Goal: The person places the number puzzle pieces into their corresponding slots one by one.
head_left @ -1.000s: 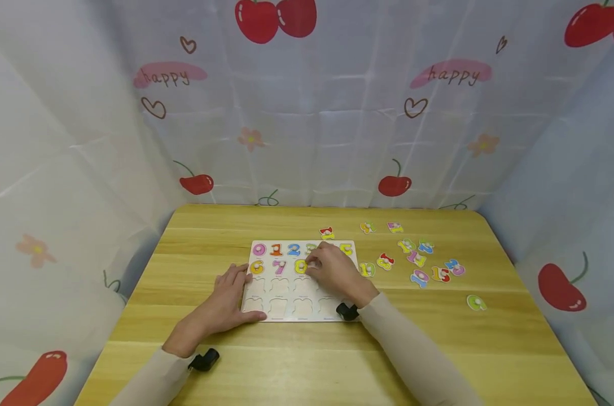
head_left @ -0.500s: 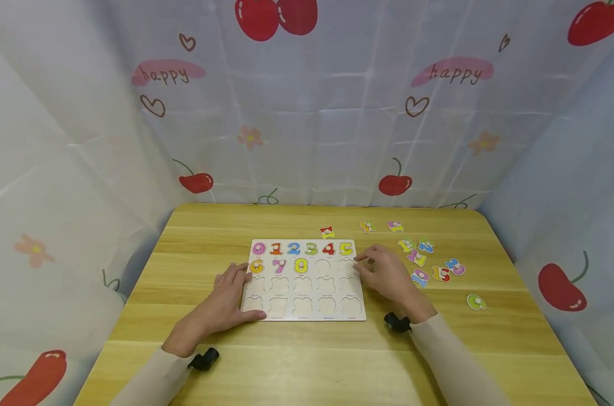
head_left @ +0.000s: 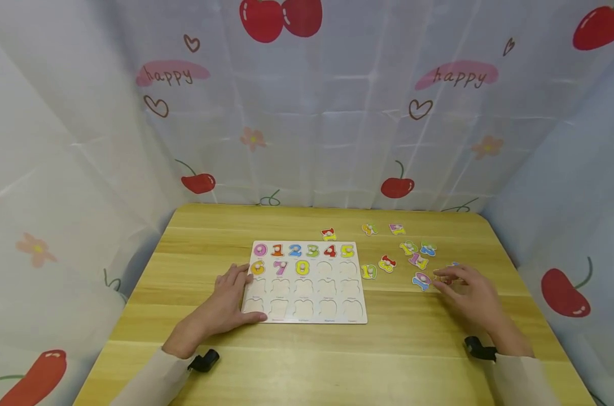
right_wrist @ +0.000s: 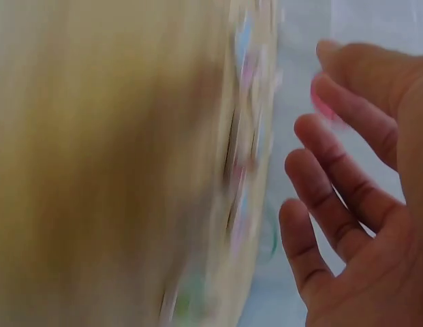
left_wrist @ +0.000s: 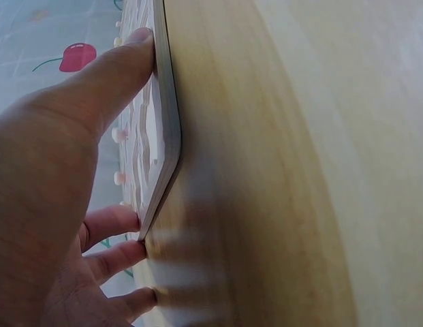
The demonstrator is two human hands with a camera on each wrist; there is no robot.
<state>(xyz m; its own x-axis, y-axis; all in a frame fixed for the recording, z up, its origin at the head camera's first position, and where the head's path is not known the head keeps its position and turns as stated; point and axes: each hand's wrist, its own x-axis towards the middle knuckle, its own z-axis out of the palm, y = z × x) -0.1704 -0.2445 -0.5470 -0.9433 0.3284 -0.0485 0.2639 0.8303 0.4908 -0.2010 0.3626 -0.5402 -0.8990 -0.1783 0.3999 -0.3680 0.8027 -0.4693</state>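
A white wooden number puzzle board [head_left: 316, 286] lies flat on the table, with knobbed number pieces such as the yellow eight [head_left: 302, 268] in its upper recesses and bare recesses below. My left hand [head_left: 231, 299] rests at its left side. In the left wrist view, the thumb [left_wrist: 109, 82] lies on the board's face and the fingertips touch its edge. My right hand [head_left: 472, 296] hovers over loose pieces on the right, beside the blue and purple ten [head_left: 421, 281], fingers loosely bent and spread with nothing in them. It partly hides the pieces beneath it.
Several loose number pieces lie right of the board, including a red one [head_left: 387, 263] and a yellow-green one [head_left: 369, 272]. A red piece [head_left: 328, 233] lies just behind the board. A printed curtain [head_left: 307, 141] stands behind the wooden table [head_left: 307, 361].
My right hand has left the yellow eight, now fully visible in its recess, and moved rightward past the board to the loose pieces. The left hand stays on the board.
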